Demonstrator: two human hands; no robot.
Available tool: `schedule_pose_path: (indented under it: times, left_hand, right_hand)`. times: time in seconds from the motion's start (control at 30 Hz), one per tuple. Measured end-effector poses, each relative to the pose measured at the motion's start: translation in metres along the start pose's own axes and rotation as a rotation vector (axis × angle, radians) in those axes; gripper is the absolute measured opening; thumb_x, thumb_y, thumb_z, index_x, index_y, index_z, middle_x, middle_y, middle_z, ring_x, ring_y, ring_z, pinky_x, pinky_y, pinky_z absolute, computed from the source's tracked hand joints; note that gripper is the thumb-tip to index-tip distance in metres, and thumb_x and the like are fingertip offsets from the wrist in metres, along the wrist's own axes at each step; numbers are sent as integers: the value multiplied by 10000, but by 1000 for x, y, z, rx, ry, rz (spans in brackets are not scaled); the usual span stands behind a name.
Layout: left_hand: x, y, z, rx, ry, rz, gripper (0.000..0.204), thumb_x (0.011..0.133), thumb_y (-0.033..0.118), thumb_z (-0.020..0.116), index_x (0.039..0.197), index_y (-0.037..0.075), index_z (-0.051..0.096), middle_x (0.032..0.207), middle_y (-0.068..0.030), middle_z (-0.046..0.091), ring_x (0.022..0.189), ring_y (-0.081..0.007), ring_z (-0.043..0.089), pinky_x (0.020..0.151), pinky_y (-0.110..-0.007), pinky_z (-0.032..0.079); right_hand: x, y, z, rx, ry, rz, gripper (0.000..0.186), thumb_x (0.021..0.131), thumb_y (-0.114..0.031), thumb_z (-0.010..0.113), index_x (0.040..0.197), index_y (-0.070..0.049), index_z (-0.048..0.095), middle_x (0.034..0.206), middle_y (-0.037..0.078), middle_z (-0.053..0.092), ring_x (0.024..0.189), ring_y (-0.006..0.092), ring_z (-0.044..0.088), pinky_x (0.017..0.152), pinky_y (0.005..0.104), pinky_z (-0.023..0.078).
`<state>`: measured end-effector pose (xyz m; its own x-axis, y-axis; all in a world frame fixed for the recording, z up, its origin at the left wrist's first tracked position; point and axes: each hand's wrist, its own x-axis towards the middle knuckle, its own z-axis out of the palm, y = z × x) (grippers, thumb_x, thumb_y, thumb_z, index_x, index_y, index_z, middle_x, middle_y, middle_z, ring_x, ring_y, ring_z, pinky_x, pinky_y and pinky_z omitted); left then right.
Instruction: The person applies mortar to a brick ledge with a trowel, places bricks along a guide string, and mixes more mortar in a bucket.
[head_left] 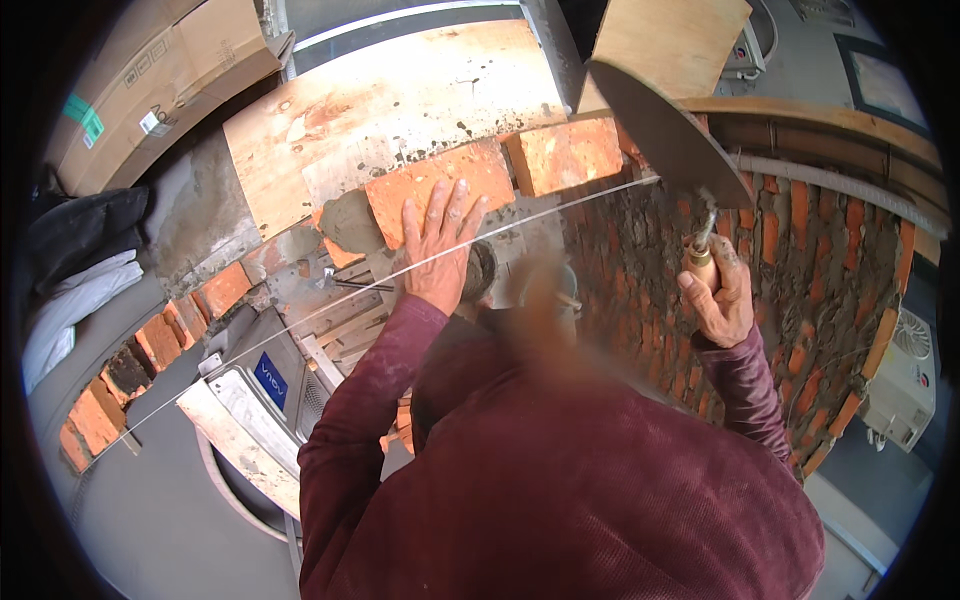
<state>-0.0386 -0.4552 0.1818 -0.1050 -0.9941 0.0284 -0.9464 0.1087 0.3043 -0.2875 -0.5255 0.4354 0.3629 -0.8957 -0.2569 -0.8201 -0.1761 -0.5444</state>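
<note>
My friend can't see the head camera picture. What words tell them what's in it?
Seen from above, a person's left hand rests on an orange brick, while their right hand grips a trowel by its handle. Grey mortar lies beside the brick, and a thin white string stretches across the view.

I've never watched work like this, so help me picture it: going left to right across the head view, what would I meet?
Cardboard box, grey mortar patch, orange brick under the left hand, second orange brick, right hand gripping a trowel, white fan unit.
</note>
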Motion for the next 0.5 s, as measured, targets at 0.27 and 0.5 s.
schedule_pose_path:
  times: [0.27, 0.5]
  left_hand:
    - [2, 3, 6, 56, 54, -6, 558, 897, 158, 489, 1443, 139, 374, 1517, -70, 317, 1430, -261, 218, 1161, -529, 114]
    - [-5, 40, -1, -154, 61, -132, 756, 878, 458, 550, 1455, 31, 314, 1504, -171, 313, 1432, -313, 197, 1166, -522, 49]
  right_hand:
    - [-104, 125, 51, -475, -257, 145, 268, 851, -228, 594, 1018, -23, 548, 872, 200, 626, 783, 401, 631, 681, 474, 490]
    - [-13, 108, 200, -475, -701, -46, 351, 927, -299, 527, 1165, -52, 453, 1020, 228, 630, 892, 409, 627, 754, 492, 488]
